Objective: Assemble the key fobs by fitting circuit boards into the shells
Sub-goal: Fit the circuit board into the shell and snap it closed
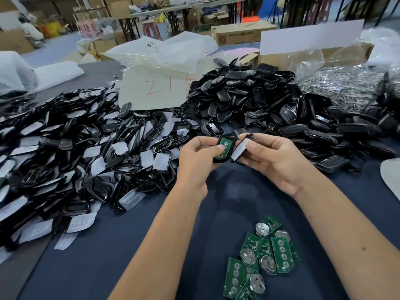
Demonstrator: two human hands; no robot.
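My left hand (198, 156) grips a black shell half with a green circuit board (225, 147) seated in it, thumb pressing on the board. My right hand (272, 158) pinches a second black shell half with a translucent white button pad (239, 150), held tilted right beside the first. Both hands hover above the dark blue table (134, 245). A small heap of several green circuit boards (263, 255) with round battery clips lies on the table near me, between my forearms.
A wide pile of black frames with white button pads (75, 156) covers the left of the table. A mound of black shell backs (259, 105) rises behind my hands. White bags (160, 87), a cardboard box (313, 53) and shiny metal parts (346, 85) stand farther back.
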